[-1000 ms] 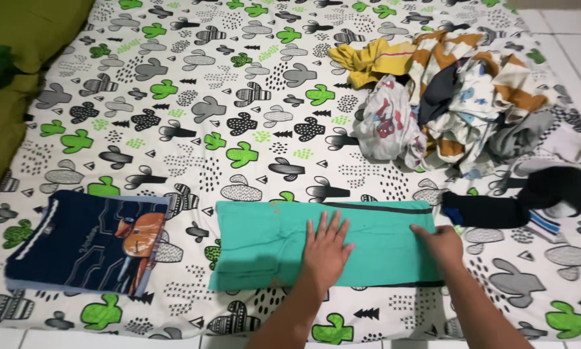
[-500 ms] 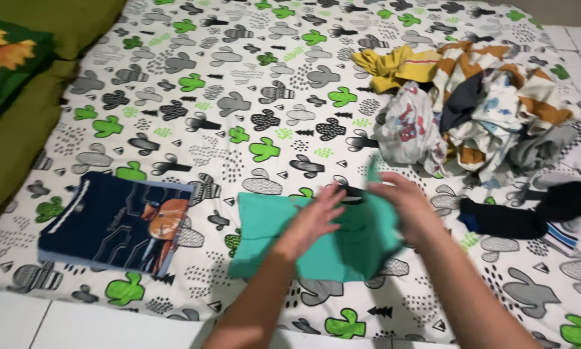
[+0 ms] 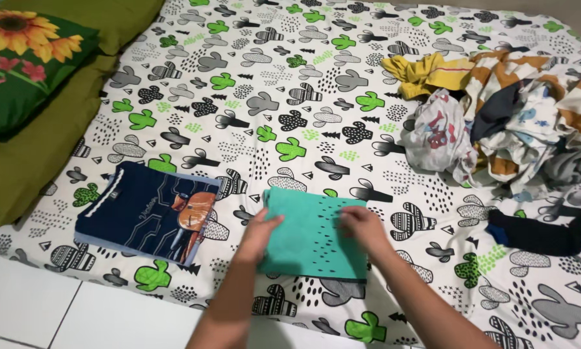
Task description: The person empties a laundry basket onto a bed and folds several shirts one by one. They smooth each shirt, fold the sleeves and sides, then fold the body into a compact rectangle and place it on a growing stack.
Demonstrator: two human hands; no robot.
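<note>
One cactus-print bedsheet [image 3: 290,84] covers the mattress on white floor tiles [image 3: 77,317]; unfolded laundry pile [image 3: 517,123] far right. Folded teal garment [image 3: 313,236] lies near edge, beside folded navy shirt [image 3: 145,210]. Left hand [image 3: 259,234] and right hand [image 3: 363,227] press flat on it, fingers extended.

Just one camera here, worn on the head and tilted down over the near edge of the mattress [image 3: 316,97], facing across it toward the far side. It sits fairly close: both forearms come in from the bottom edge, the pillow [image 3: 25,58] marks the left, the clothes pile [image 3: 517,123] the right. No second view to overlap with.
</note>
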